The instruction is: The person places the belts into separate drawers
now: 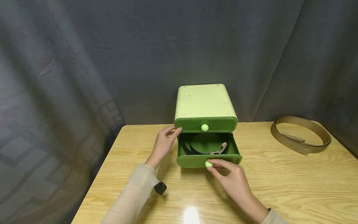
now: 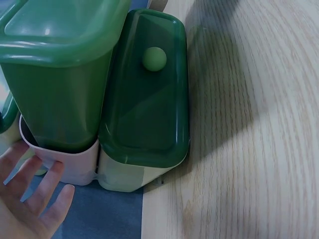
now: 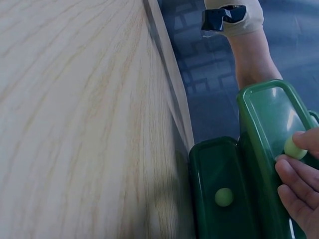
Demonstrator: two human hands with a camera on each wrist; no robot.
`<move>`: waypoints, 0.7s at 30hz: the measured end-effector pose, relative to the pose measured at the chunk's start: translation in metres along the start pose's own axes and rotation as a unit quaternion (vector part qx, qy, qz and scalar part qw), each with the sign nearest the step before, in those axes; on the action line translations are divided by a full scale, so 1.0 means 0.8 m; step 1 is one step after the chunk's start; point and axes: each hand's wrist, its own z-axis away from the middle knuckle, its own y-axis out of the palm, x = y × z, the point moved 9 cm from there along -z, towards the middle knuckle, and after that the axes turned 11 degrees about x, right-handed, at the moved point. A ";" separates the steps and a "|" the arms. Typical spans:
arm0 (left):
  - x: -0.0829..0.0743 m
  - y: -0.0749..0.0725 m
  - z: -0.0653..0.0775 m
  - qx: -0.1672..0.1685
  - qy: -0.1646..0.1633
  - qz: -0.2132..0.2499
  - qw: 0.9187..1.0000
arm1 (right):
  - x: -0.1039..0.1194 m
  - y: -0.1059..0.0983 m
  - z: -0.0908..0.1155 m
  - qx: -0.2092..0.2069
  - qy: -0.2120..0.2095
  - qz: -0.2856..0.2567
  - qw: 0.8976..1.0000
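Note:
A small drawer cabinet [image 1: 205,101] with a pale green top and dark green fronts stands on the table. Its middle drawer [image 1: 193,161] is pulled out, showing a coiled black belt [image 1: 188,149] with a metal buckle [image 1: 219,151] inside. My right hand [image 1: 232,179] pinches this drawer's round light green knob [image 1: 208,163] between thumb and fingers. My left hand [image 1: 163,143] rests fairly straight fingers on the cabinet's left side, by the top drawer's front corner. In the left wrist view, the left hand [image 2: 35,204] touches the pale casing beside the pulled-out drawer.
The top drawer [image 1: 190,124] is closed. Below the pulled-out one, a closed bottom drawer [image 2: 147,109] shows in the wrist views. A coiled tan belt [image 1: 282,140] lies on the wooden table [image 1: 293,183] at the right. A dark curtain [image 1: 139,62] hangs behind.

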 end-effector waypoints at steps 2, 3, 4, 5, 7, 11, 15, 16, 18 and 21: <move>0.000 0.000 0.000 0.001 -0.001 0.000 1.000 | -0.001 0.001 -0.001 0.001 0.001 -0.002 1.000; 0.001 0.000 0.000 0.001 -0.001 0.000 1.000 | -0.002 0.001 -0.002 0.002 0.002 -0.003 1.000; 0.001 0.000 0.000 0.002 0.000 0.000 1.000 | -0.003 0.001 -0.003 0.002 0.003 -0.002 1.000; 0.001 0.000 -0.001 0.002 0.000 0.001 1.000 | -0.003 0.001 -0.003 0.001 0.003 -0.001 1.000; 0.000 0.000 -0.001 0.002 0.000 0.002 1.000 | -0.004 0.001 -0.005 0.002 0.005 -0.002 1.000; 0.001 0.001 -0.001 0.001 0.000 0.005 1.000 | -0.007 0.001 -0.007 0.003 0.013 -0.003 1.000; 0.001 0.000 -0.001 -0.002 0.001 0.002 1.000 | -0.010 0.002 -0.010 0.007 0.025 -0.006 1.000; 0.001 0.000 -0.001 -0.003 0.001 0.002 1.000 | -0.011 0.003 -0.011 0.008 0.028 -0.007 1.000; 0.000 0.000 0.000 -0.004 0.001 0.001 1.000 | -0.012 0.003 -0.012 0.010 0.033 -0.010 0.999; -0.001 0.000 0.000 -0.003 0.001 0.002 1.000 | -0.015 0.004 -0.014 0.013 0.039 -0.013 0.999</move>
